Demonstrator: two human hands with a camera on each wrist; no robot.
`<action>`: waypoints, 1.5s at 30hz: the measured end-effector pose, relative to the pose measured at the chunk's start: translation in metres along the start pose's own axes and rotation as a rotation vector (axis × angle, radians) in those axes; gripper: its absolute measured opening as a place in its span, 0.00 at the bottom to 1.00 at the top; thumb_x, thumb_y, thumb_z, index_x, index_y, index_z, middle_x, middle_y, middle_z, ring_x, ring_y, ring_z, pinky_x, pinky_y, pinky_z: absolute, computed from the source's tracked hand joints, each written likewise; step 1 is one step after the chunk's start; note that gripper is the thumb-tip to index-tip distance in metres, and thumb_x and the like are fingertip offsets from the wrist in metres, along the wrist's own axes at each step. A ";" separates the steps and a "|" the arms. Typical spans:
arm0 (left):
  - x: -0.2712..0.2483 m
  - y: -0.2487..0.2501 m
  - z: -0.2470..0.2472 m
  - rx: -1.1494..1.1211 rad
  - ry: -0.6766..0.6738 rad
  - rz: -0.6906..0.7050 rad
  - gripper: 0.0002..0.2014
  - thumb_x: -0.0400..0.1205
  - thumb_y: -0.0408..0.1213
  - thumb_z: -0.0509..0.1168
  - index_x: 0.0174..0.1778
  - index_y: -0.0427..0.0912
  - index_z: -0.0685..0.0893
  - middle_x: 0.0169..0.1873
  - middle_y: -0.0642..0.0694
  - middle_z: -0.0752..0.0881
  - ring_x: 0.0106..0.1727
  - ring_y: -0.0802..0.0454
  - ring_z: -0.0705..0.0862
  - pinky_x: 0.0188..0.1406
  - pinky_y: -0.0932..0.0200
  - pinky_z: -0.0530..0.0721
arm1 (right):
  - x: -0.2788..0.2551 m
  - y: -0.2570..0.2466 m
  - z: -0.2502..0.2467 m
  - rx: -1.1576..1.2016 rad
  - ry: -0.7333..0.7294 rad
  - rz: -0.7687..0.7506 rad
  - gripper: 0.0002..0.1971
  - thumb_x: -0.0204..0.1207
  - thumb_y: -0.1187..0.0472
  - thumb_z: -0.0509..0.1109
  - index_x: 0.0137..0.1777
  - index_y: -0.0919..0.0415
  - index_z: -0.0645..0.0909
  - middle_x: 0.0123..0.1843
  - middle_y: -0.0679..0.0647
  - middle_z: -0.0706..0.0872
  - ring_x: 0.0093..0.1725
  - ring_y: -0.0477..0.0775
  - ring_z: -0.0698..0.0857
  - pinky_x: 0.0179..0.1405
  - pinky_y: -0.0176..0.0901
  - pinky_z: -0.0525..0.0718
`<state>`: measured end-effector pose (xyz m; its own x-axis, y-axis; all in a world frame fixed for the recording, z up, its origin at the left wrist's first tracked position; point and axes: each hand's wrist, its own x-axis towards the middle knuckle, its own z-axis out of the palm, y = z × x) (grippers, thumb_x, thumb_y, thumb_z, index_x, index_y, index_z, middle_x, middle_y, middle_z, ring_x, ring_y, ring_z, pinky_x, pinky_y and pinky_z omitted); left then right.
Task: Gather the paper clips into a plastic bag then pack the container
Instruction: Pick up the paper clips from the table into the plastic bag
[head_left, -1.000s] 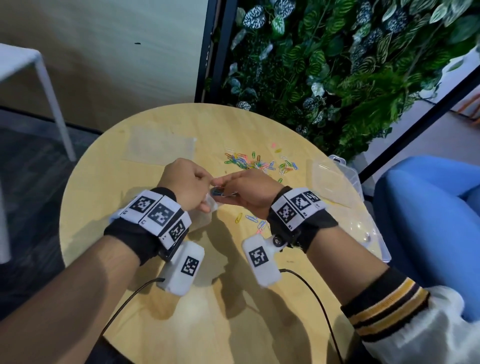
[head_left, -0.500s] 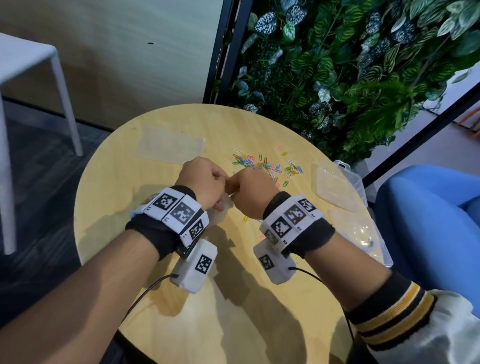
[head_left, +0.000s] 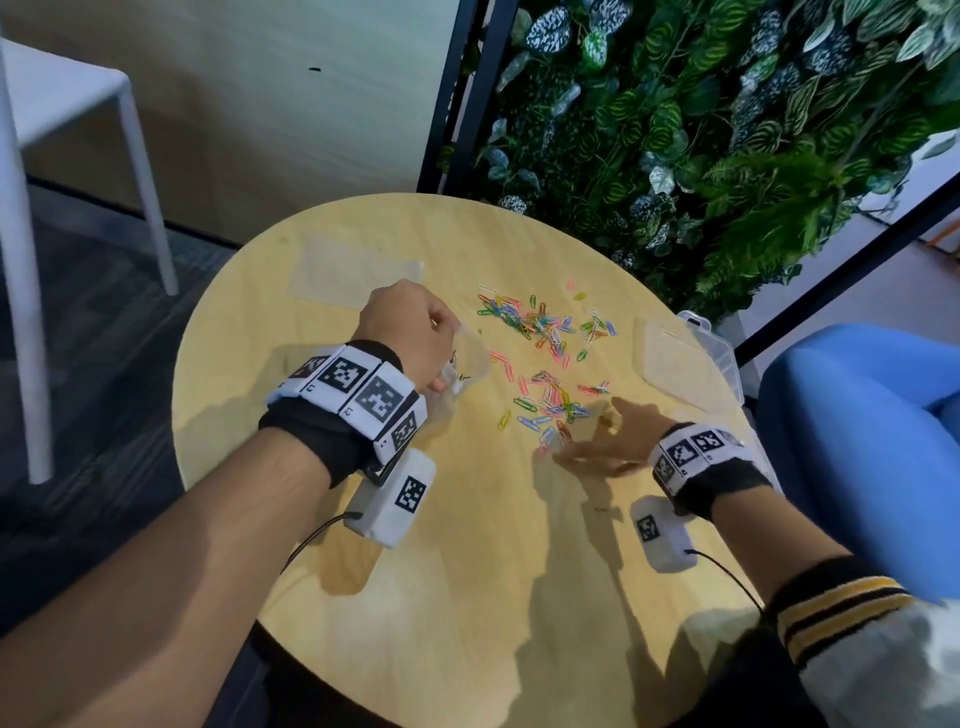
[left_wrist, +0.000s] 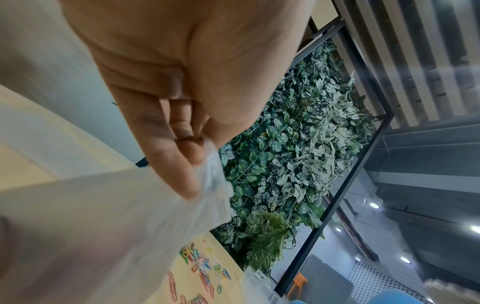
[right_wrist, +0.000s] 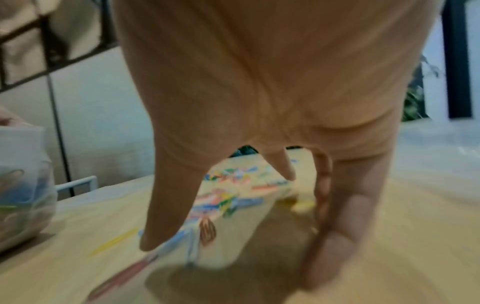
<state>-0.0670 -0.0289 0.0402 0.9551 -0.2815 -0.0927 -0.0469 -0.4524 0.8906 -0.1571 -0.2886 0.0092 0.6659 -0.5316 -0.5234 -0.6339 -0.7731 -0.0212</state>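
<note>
Our left grip (head_left: 415, 338) pinches the limp clear plastic bag (head_left: 462, 371) while our splayed right grip (head_left: 597, 447) rakes light, slippery coloured wire paper clips (head_left: 550, 405) just beyond it.

Two hands are present: one left hand (head_left: 410, 338) and one right hand (head_left: 605, 441). Plastic bags number three: one plastic bag (head_left: 467, 364) held at the left hand, one flat bag (head_left: 358, 275) near the far left edge of the table (head_left: 467, 571), and one flat bag (head_left: 680, 369) at the right edge. One clear container (head_left: 709, 338) stands at the right edge; loose paper clips (head_left: 545, 332) lie in several dozen, too many and too small for an exact count.
</note>
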 end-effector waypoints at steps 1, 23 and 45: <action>0.000 0.000 0.001 0.007 -0.004 0.006 0.10 0.85 0.32 0.63 0.46 0.41 0.90 0.36 0.41 0.91 0.24 0.47 0.90 0.33 0.49 0.92 | 0.002 0.002 0.007 0.011 0.026 0.002 0.65 0.43 0.22 0.76 0.82 0.49 0.60 0.76 0.64 0.68 0.70 0.69 0.78 0.66 0.63 0.80; 0.007 -0.010 0.014 0.113 -0.017 0.059 0.08 0.84 0.37 0.67 0.43 0.46 0.91 0.27 0.53 0.86 0.18 0.53 0.85 0.25 0.66 0.85 | 0.035 -0.051 0.026 0.183 0.406 -0.252 0.08 0.76 0.66 0.70 0.47 0.62 0.92 0.44 0.56 0.92 0.41 0.54 0.86 0.45 0.40 0.86; 0.014 0.010 0.055 -0.095 -0.082 0.098 0.12 0.87 0.33 0.61 0.47 0.36 0.90 0.41 0.37 0.91 0.24 0.51 0.90 0.38 0.43 0.91 | -0.006 -0.088 -0.033 0.923 -0.077 -0.385 0.08 0.75 0.73 0.72 0.38 0.62 0.89 0.31 0.53 0.89 0.34 0.51 0.90 0.51 0.44 0.91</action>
<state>-0.0706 -0.0835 0.0230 0.9201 -0.3901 -0.0355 -0.1072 -0.3379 0.9351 -0.0927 -0.2286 0.0422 0.8835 -0.2522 -0.3948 -0.4592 -0.2990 -0.8365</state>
